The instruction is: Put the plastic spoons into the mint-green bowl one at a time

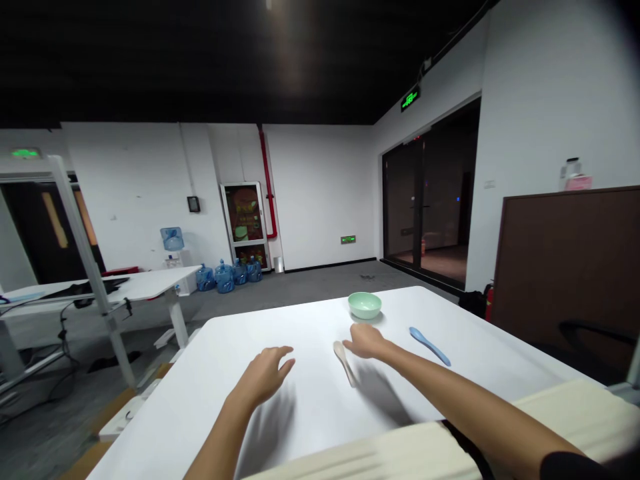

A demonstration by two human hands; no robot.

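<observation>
The left hand (pixel 263 377) and right hand (pixel 367 341) are above the counter (pixel 310 327), the right hand farther out. Between them, just beside the right hand, lies a short spoon (pixel 344 361). Ahead of the right hand, near the counter's far edge, stands a bowl (pixel 365 305). To that hand's right lies a long-handled spoon (pixel 430 345). Well beyond the hands, water jugs (pixel 225 277) stand on the floor (pixel 320 283) near the far wall (pixel 320 187). Left of the hands is a second desk (pixel 150 283); to their right, past the counter, a fire extinguisher (pixel 489 301) stands beside a tall partition (pixel 565 280).
</observation>
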